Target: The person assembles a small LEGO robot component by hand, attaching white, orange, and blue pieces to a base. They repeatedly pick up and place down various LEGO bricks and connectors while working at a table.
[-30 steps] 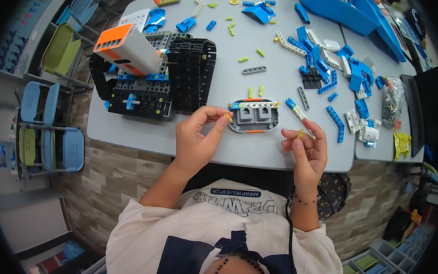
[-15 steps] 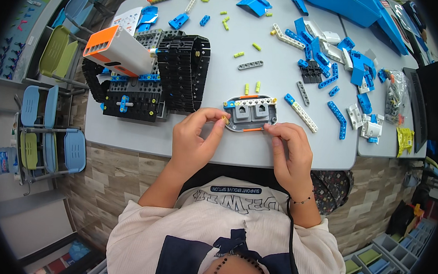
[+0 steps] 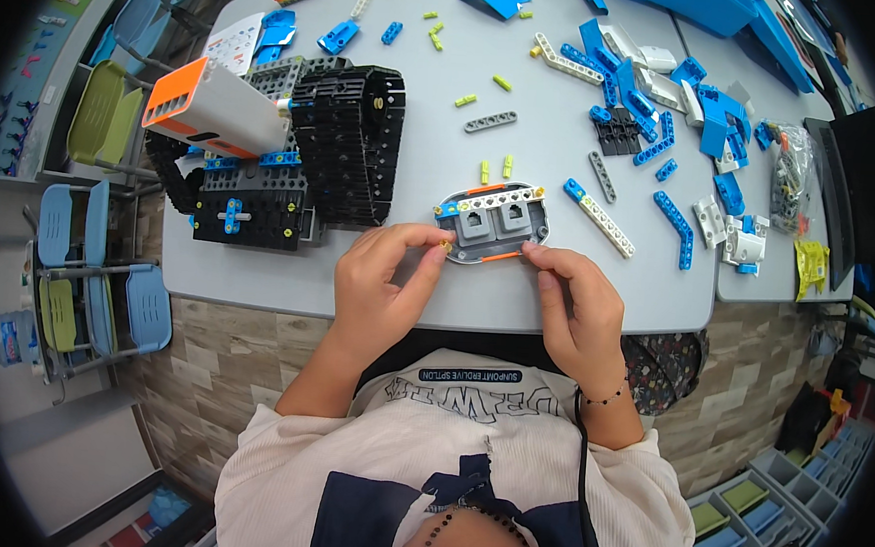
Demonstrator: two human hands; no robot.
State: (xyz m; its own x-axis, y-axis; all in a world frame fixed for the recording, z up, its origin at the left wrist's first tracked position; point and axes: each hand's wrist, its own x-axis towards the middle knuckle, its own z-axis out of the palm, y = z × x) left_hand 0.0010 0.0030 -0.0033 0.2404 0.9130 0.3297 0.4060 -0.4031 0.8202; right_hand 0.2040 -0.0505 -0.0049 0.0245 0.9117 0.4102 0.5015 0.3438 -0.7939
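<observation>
A rounded grey casing (image 3: 489, 245) with orange edge strips lies in front of me near the table's front edge. Two grey socket blocks (image 3: 514, 219) sit inside it, and a white beam (image 3: 490, 202) with a blue end crosses its far side. My left hand (image 3: 390, 271) pinches a small yellow peg (image 3: 446, 245) between thumb and index finger, at the casing's left edge. The index fingertip of my right hand (image 3: 581, 297) rests on the casing's near right corner, its other fingers loosely curled. Two yellow-green pegs (image 3: 507, 165) stand just beyond the casing.
To the left stands a black tracked model (image 3: 345, 148) with an orange and white box (image 3: 217, 110). A white beam with a blue end (image 3: 601, 219) lies to the right. Blue and white parts (image 3: 634, 85) pile farther right, near a clear bag (image 3: 792, 180) and a laptop (image 3: 830, 207).
The whole view has shifted slightly, with the tabletop things a little left in the picture. My hands keep nearly the same hold at the casing, which looks slightly turned.
</observation>
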